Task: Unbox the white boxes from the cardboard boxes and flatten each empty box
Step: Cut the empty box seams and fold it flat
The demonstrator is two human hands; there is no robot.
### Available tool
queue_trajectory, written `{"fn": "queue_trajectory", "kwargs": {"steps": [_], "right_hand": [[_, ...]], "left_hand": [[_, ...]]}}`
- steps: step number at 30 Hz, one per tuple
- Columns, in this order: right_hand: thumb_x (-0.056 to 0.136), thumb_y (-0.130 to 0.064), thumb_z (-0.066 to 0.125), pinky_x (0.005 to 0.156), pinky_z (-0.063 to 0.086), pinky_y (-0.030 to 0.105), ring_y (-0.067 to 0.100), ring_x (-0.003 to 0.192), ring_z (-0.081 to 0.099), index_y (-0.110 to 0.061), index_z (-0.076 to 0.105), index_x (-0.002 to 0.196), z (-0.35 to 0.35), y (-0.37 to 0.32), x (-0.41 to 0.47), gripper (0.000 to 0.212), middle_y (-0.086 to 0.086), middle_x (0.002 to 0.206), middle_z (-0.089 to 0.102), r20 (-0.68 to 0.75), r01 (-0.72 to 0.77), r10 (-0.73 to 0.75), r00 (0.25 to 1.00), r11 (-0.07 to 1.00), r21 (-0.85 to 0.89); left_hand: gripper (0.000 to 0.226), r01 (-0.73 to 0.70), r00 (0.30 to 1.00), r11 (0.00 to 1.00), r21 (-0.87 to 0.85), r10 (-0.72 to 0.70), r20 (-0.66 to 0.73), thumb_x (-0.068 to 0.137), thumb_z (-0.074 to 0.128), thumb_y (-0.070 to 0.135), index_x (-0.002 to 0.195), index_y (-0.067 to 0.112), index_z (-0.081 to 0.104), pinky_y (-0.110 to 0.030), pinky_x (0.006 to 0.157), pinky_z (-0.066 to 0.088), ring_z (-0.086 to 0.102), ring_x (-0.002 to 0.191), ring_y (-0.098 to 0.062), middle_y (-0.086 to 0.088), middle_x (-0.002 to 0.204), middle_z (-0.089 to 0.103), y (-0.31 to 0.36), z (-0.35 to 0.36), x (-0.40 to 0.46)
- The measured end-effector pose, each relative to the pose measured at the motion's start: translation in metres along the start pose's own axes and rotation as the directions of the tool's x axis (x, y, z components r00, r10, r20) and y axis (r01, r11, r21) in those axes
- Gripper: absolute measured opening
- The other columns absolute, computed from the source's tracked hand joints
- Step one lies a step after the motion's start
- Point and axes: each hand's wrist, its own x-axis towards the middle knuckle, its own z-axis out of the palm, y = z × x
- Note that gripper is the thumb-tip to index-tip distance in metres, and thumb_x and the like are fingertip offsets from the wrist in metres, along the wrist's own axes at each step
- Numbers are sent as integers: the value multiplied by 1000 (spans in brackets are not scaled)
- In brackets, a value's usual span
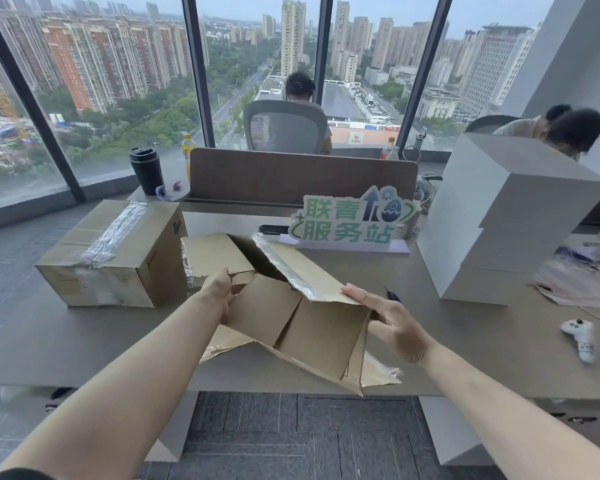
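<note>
Both hands grip the open box (291, 306): left hand (219, 292) on a flap, right hand (388, 320) pinching the edge. Push corners diagonally, I'd say, to collapse it flat on the worktop (84, 341).

I see an opened brown cardboard box (291, 306) lying half-collapsed at the desk's near edge, flaps splayed, tape torn. A sealed, taped brown cardboard box (115, 254) sits left; stacked plain white boxes (506, 220) stand right.
</note>
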Motion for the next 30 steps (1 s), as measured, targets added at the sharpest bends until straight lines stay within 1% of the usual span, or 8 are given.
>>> {"fn": "queue_trajectory", "kwargs": {"steps": [5,9,12,15,19,23,28,30], "right_hand": [[87,8,62,114,34,21,7,135,47,-26,55,139,7,17,8,63,-8,145,47,-175,84,-133,976,961,-264],[81,20,61,109,30,8,20,125,56,-17,66,127,6,17,14,59,4,137,56,-351,132,-280,894,911,-390],[76,20,68,107,38,13,27,118,62,-14,68,124,-10,2,20,59,10,132,61,-388,213,-423,819,852,-479],[75,16,71,91,56,37,34,106,69,-8,72,118,-36,-25,23,49,19,125,65,-362,290,-614,702,710,-641],[87,-1,65,77,60,41,35,97,71,-8,74,113,-63,-59,26,29,21,123,66,-244,326,-773,586,500,-802],[79,11,69,72,61,42,34,104,70,-11,75,111,-55,-62,34,40,22,125,65,-112,378,-817,566,378,-845],[96,6,45,63,62,42,33,104,70,-16,72,113,1,-23,38,39,23,123,65,12,484,-797,604,355,-800],[94,6,51,69,62,40,30,105,70,-16,75,108,27,-3,37,36,21,122,67,37,500,-762,647,386,-775]], "left_hand": [[40,0,997,1000,8,-1,72,101,33,49,95,20,60,-28,57,46,59,62,-20,-5,74,70,3,5,-4],[49,-38,982,998,41,29,188,91,39,69,123,37,60,-32,63,51,65,80,-25,-11,104,67,4,16,-19],[63,-95,961,995,-18,97,259,85,38,79,135,43,51,-35,67,53,68,90,-27,-14,117,67,11,24,-25],[68,-168,916,983,-77,185,356,81,42,81,138,45,49,-36,71,54,69,92,-26,-12,124,67,26,38,-34],[46,-236,871,972,-24,222,439,81,52,75,86,37,78,-37,79,55,70,88,-27,-7,100,75,48,49,-46],[85,-236,885,958,160,144,444,64,59,84,121,21,64,-32,78,53,69,101,-27,-10,115,71,53,34,-38],[77,-183,950,930,319,84,301,69,59,79,128,31,49,-40,97,40,55,115,-31,-8,120,61,19,-1,-13],[68,-119,977,927,355,44,211,76,56,76,125,28,52,-44,102,39,56,113,-31,-7,117,63,2,-19,5]]}}
